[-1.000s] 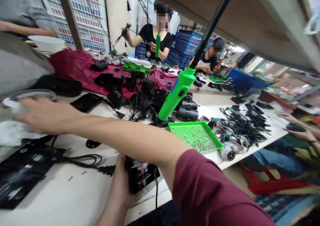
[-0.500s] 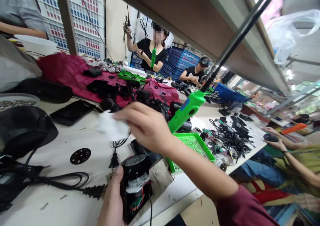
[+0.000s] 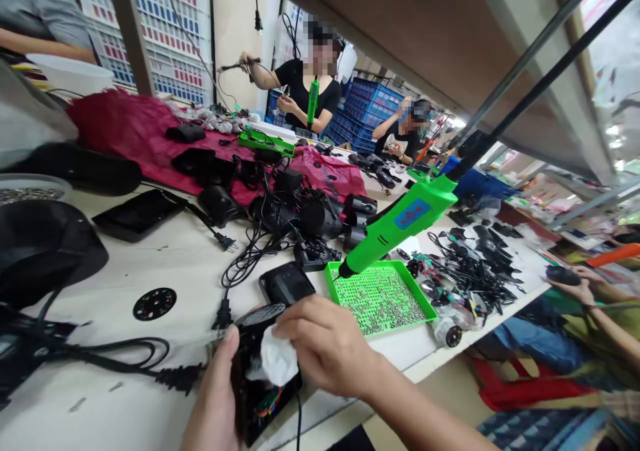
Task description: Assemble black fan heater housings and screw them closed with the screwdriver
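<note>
My left hand (image 3: pixel 213 391) grips a black plastic appliance body (image 3: pixel 263 404) at the bottom of the view, with coloured wires showing at its lower end and a round grille at its top. My right hand (image 3: pixel 327 344) is closed on a white cloth (image 3: pixel 277 356) and presses it against the face of that body. Beyond my hands, a green electric screwdriver (image 3: pixel 400 224) hangs on a black rod, its tip just above the corner of a green tray (image 3: pixel 380 298) full of small screws. Neither hand touches the screwdriver.
On the white table lie a black power cord with plug (image 3: pixel 177 376), a round black disc (image 3: pixel 155 303), a black pouch (image 3: pixel 37 254) and tangled black parts. Co-workers sit along the bench, one holding a green screwdriver (image 3: pixel 313 102). A shelf underside runs overhead.
My right hand has come from the left with the cloth and now presses it onto the black body. The green screwdriver has swung right and lies flatter, over the tray.
</note>
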{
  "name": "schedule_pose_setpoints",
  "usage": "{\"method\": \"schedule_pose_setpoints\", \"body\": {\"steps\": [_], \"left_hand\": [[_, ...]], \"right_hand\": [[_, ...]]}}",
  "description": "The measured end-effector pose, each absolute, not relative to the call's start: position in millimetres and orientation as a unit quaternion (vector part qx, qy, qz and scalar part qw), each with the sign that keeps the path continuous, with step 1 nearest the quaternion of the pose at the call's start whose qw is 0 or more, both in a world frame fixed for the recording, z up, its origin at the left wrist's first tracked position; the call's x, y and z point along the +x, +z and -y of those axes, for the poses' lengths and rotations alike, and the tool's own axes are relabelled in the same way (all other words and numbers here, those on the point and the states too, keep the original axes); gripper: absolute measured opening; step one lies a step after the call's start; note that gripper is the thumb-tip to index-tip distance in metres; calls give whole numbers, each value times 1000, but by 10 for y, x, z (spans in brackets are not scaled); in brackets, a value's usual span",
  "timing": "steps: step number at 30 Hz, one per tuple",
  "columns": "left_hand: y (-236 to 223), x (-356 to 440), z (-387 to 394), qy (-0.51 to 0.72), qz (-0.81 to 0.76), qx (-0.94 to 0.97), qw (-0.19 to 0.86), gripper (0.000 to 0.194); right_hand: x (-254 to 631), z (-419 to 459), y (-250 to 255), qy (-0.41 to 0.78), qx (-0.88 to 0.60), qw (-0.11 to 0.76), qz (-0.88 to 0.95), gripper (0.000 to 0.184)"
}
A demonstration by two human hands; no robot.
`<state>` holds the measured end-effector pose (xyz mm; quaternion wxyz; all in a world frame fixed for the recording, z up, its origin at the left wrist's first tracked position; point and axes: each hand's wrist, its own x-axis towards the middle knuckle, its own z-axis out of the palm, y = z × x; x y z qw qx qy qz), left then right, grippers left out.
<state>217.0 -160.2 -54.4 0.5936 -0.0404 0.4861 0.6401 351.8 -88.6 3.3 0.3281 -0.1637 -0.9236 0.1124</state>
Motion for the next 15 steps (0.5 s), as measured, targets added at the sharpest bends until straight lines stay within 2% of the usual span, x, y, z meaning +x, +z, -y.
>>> {"method": "schedule_pose_setpoints", "body": {"steps": [4,8,11,15], "left_hand": [[-547,2157,1604,637,-506,-47,579,47],[-495,2178,1586,637,-509,-34,577,49],[-446,2197,1581,638,-506,-22,580,49],[-436,2205,1583,638,-505,-11,581,49]], "right_hand": [[3429,948,48,241,-144,256,925,31],[3447,949,132,271,-181,172,930,32],[3476,962,135,245,-233,173,925,30],[3535,1003,124,189,-279,229,913,17]]}}
